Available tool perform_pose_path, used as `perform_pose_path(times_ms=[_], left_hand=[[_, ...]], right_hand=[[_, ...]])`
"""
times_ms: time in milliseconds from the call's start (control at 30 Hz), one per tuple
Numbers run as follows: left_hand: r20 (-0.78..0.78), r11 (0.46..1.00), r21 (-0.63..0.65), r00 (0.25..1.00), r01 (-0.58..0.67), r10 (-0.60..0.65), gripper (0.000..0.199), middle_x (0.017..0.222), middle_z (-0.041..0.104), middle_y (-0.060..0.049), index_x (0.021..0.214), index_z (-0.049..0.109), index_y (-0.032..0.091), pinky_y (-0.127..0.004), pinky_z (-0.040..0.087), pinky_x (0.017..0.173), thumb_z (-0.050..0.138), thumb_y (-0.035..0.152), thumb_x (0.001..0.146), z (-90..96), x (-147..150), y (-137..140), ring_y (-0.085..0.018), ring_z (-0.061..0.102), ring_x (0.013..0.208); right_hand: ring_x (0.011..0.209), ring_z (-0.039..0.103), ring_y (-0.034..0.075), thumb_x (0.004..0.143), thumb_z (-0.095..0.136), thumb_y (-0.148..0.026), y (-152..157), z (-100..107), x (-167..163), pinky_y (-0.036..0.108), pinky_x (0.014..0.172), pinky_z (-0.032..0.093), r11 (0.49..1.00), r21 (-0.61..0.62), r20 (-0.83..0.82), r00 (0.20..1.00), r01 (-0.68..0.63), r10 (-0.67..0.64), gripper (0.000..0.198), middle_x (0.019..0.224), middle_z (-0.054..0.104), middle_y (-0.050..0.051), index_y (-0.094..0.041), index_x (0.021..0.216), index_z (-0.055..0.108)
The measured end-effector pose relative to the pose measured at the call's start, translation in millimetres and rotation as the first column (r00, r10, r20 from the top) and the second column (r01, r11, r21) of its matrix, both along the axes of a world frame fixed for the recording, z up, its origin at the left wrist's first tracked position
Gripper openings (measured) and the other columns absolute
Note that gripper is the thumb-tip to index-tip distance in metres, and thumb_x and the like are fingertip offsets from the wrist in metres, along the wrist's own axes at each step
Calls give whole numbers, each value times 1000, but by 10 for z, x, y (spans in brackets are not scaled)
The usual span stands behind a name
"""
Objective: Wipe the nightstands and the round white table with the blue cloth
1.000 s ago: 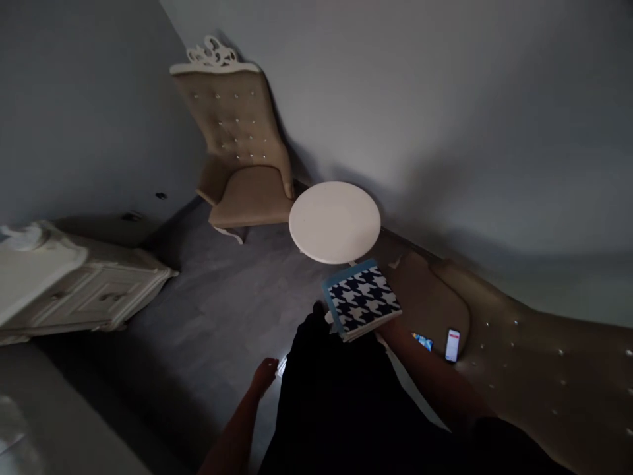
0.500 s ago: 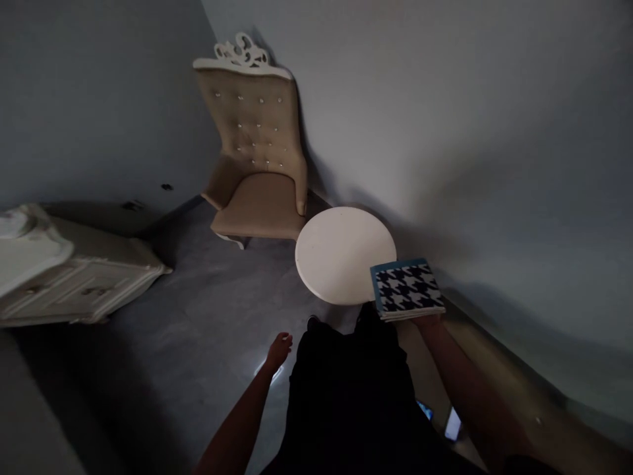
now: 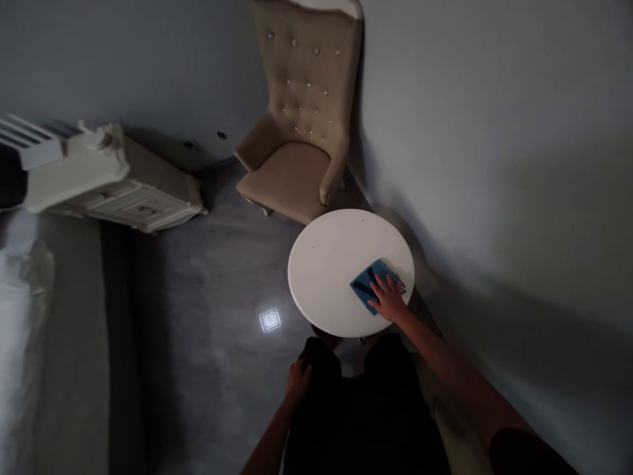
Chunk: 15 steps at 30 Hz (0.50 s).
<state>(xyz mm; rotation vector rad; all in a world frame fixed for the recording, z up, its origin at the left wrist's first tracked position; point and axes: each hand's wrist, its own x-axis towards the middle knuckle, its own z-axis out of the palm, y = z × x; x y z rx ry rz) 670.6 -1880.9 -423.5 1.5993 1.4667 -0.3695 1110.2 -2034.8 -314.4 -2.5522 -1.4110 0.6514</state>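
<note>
A folded blue cloth [image 3: 364, 285] with dark stripes lies on the right part of a round white table [image 3: 321, 290]. My right hand [image 3: 388, 298] rests on top of it, fingers spread, hiding its right part. My left hand [image 3: 297, 381] lies against the dark trousers [image 3: 316, 363] by my left knee, its fingers laid on the fabric and nothing seen in it.
A tan buttoned armchair [image 3: 291, 171] stands behind the table, near the wall. To the left are a white carved cabinet [image 3: 153, 191] and a pale covered surface [image 3: 74, 343]. A bright square light pattern [image 3: 270, 320] shows on the grey floor.
My right hand has brought the cloth onto the table; its blue striped side now shows instead of the houndstooth side. My left hand has moved to my knee. The view has shifted left.
</note>
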Motion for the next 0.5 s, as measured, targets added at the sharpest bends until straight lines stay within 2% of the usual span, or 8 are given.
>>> perform_pose_path(times_ms=[133, 233, 300, 367, 500], left_hand=[[-6, 981, -137, 990, 136, -139, 67, 162, 73, -20, 144, 81, 29, -62, 39, 141, 74, 58, 84, -652, 136, -604, -48, 56, 165], [-124, 952, -197, 958, 233, -260, 85, 190, 45, -21, 166, 69, 25, -63, 33, 143, 75, 54, 87, -1254, 178, -813, -50, 39, 176], [-188, 949, -168, 937, 266, -295, 87, 198, 26, -21, 174, 63, 23, -65, 31, 143, 73, 55, 93, -1625, 209, -828, -53, 34, 178], [-183, 953, -111, 937, 281, -297, 81, 197, 28, -24, 173, 63, 20, -60, 27, 146, 68, 54, 101, -1943, 226, -755, -49, 37, 178], [-118, 978, 10, 971, 209, -207, 58, 184, 53, -23, 160, 74, 19, -51, 28, 146, 60, 46, 110, -2431, 147, -536, -40, 40, 178]], right_hand=[[183, 10, 53, 113, 59, -51, 124, -908, 37, 83, 141, 13, 990, -83, 2, 994, -113, 114, 71, 197, 31, 16, -24, 180, 57], [184, 10, 52, 118, 53, -49, 148, -1509, 92, 83, 143, 7, 981, -63, 56, 980, -186, 189, 68, 197, 32, 15, -23, 180, 57], [184, 9, 51, 119, 51, -49, 153, -1791, 106, 85, 143, 1, 980, -25, 126, 972, -197, 199, 67, 197, 32, 13, -24, 180, 57], [184, 8, 52, 119, 50, -50, 160, -1969, 86, 87, 141, -1, 984, 7, 194, 966, -178, 174, 68, 197, 30, 13, -23, 181, 56], [184, 8, 52, 121, 45, -51, 156, -2138, 11, 88, 141, 3, 986, 50, 281, 949, -161, 141, 68, 197, 30, 13, -21, 181, 56]])
